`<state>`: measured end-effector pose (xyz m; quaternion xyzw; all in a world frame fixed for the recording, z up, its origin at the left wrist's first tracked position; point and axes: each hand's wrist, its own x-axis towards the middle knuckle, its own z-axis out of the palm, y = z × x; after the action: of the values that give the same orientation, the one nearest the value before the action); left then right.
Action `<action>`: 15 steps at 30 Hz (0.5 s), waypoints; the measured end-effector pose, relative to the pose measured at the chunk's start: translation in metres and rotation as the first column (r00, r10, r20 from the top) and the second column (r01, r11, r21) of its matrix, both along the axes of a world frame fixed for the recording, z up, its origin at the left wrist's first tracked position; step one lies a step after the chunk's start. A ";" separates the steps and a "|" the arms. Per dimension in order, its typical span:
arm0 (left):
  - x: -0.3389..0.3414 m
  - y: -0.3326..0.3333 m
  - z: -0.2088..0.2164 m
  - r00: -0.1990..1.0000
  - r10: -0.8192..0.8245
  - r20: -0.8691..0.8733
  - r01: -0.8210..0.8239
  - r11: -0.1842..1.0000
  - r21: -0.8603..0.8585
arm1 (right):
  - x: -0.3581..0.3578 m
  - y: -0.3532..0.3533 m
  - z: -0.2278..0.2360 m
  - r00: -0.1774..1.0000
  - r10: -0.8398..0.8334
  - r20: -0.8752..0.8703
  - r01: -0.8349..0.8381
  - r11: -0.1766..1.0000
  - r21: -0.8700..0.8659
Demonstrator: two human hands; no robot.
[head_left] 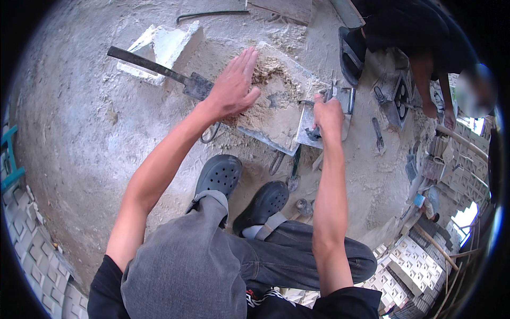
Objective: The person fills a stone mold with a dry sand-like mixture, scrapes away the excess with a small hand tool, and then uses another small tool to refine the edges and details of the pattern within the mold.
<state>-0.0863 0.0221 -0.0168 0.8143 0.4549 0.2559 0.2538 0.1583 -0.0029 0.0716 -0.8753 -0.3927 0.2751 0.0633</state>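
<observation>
My left hand (232, 89) lies open, its fingers stretched out together and the thumb apart, at the left edge of a heap of damp, sandy mix (279, 90). That mix fills a flat frame with pale straight edges (265, 141). Just left of the hand is a flat dark metal tool with a long bar handle (149, 64), its blade end partly behind my wrist. My right hand (328, 114) is closed around a dark metal fitting on a grey plate (340, 127), against the frame's right side. The fingers hide part of that fitting.
A white block (162, 50) lies at the far left, below a thin bent rod (212, 15). Another person (419, 32) works at the upper right beside a metal mould (396, 98). Near my shoes (263, 204) are a brush (294, 173) and a wire loop (276, 162). Patterned tiles (414, 266) are stacked lower right.
</observation>
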 end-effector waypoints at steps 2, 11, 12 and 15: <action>0.003 -0.003 0.001 0.999 0.016 -0.046 -0.015 1.000 0.021 | 0.001 0.000 -0.006 0.998 -0.033 -0.048 0.034 0.999 0.015; 0.005 0.000 0.004 0.990 0.012 -0.140 -0.006 0.999 0.043 | -0.028 0.019 -0.019 0.981 -0.029 -0.191 0.055 0.990 0.131; 0.006 -0.001 0.005 0.989 0.015 -0.147 -0.010 0.999 0.039 | -0.033 0.024 -0.018 0.979 -0.007 -0.204 0.033 0.992 0.124; 0.010 0.003 0.008 0.989 0.024 -0.146 -0.018 0.999 0.038 | -0.044 0.038 -0.015 0.975 0.061 -0.212 -0.042 0.995 0.094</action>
<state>-0.0758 0.0247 -0.0090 0.8306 0.4761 0.2065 0.2020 0.1144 0.0354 0.0570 -0.8262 -0.4181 0.3518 0.1369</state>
